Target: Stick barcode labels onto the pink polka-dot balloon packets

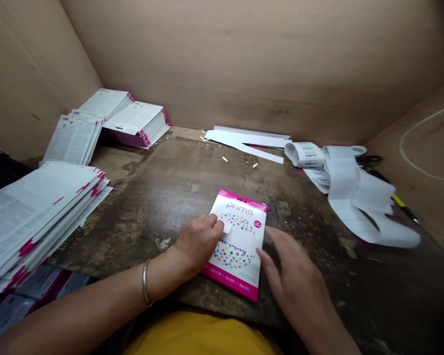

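Note:
A white and pink balloon packet [239,251] printed "prima" with coloured dots lies flat on the worn dark table [192,177] right in front of me. My left hand [198,241], a metal bangle on its wrist, rests on the packet's left side and pinches a small white sticker [227,227] against the packet face. My right hand [294,276] lies flat with fingers stretched out, its fingertips touching the packet's right edge.
Stacks of similar packets lie face down at the left [33,212] and back left [136,121]. White backing strips [244,138] lie at the back. A label roll with loose ribbon [340,182], scissors [370,160] and a pen [403,204] lie at the right. Plywood walls enclose the table.

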`<state>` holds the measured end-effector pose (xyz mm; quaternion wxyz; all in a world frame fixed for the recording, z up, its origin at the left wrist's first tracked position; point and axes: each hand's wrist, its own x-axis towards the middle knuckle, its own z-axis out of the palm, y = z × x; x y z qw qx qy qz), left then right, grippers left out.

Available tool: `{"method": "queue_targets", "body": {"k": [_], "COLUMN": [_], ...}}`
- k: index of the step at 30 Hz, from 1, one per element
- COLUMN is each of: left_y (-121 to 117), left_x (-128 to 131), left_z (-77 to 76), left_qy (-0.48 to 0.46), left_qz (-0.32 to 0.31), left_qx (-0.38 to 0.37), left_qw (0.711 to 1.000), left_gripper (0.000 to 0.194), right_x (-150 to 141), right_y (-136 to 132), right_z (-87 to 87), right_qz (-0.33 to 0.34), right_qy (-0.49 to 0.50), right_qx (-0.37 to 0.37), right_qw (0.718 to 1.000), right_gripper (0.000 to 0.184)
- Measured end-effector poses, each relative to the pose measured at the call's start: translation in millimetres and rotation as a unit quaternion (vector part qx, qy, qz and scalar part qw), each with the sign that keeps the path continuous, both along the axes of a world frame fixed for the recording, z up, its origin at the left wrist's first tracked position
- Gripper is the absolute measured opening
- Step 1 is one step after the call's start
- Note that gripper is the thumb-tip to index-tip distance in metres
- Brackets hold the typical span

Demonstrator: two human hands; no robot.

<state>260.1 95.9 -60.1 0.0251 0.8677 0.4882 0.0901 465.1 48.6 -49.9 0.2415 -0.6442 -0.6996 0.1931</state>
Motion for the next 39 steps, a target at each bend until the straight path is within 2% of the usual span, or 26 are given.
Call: {"method": "queue_targets", "body": {"k": [2, 4, 5, 7, 9, 10, 16, 22, 26, 34, 39], "left_y": [2.4, 5.7, 7.2, 9.1, 9.0, 8.4, 8.2, 14.0, 15.5, 19.9, 22.0], "left_x": [-3.2, -9.5, -13.2, -19.7, -23.0, -23.3, -18.1, -21.8, -24.5, -21.2, -19.1], "left_z": [-0.1, 1.3, 2.4, 4.4, 5.5, 5.5, 3.5, 2.5, 3.8, 14.3, 15.0], "left_qy": [-0.032, -0.12, -0.182, -0.301, -0.365, -0.374, -0.315, -0.299, -0.29, -0.178, -0.144], "left_qz": [0.005, 0.039, 0.075, 0.163, 0.221, 0.227, 0.173, 0.154, 0.135, 0.107, 0.106], "left_qx": [0.003, -0.009, -0.029, -0.097, -0.154, -0.164, -0.106, -0.128, -0.137, -0.111, -0.086], "left_qw": [0.999, 0.992, 0.98, 0.934, 0.891, 0.884, 0.927, 0.933, 0.938, 0.972, 0.98], "left_gripper": [0.014, 0.015, 0.015, 0.016, 0.019, 0.02, 0.021, 0.02, 0.021, 0.022, 0.022], "right_x": [-8.5, -16.5, -19.1, -22.0, -23.7, -25.1, -49.6, -67.6, -62.9, -53.9, -34.5], "right_y": [-6.0, -10.2, -11.2, -11.3, -9.2, -7.7, 4.4, 18.3, 19.3, 21.3, 8.7], "right_z": [-6.4, -14.9, -18.5, -22.2, -20.3, -17.8, -3.4, -1.1, -2.8, 3.8, 6.6], "right_qz": [0.097, 0.157, 0.163, 0.162, 0.17, 0.178, 0.216, 0.249, 0.269, 0.305, 0.228], "right_qy": [-0.064, -0.104, -0.122, -0.154, -0.178, -0.185, -0.174, -0.124, -0.107, -0.119, -0.155], "right_qx": [0.042, 0.035, 0.034, 0.034, 0.027, 0.02, -0.028, -0.029, -0.025, -0.032, -0.002], "right_qw": [0.992, 0.982, 0.978, 0.974, 0.969, 0.966, 0.961, 0.96, 0.957, 0.944, 0.961], "right_gripper": [0.045, 0.044, 0.044, 0.045, 0.045, 0.046, 0.057, 0.069, 0.069, 0.071, 0.064]}}
